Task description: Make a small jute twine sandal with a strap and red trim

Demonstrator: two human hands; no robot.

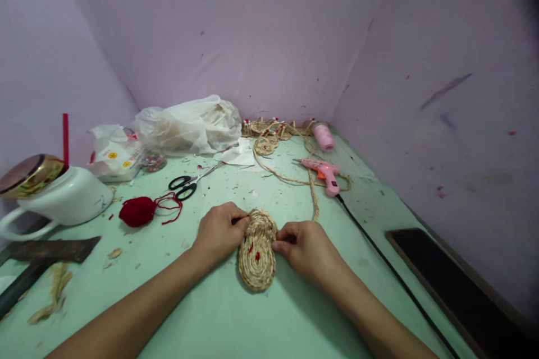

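A sole-shaped coil of braided straw rope point(257, 255) lies on the green tabletop, narrower in its upper half, with small red bits on its face. My left hand point(224, 229) pinches its upper left edge between thumb and fingers. On the opposite side, my right hand point(304, 247) has thumb and forefinger closed on the right edge at the narrow part. A loose length of braided rope point(314, 196) runs from behind my right hand toward the back of the table. My curled fingers hide parts of the coil's edges.
A pink glue gun point(322, 173) with a black cord lies right, near a pink thread spool point(323, 137). Black-handled scissors point(185, 186), red yarn point(137, 211), a white mug point(69, 196) and a hammer point(50, 252) lie left. Behind are a plastic bag point(193, 126) and straw pieces point(269, 133).
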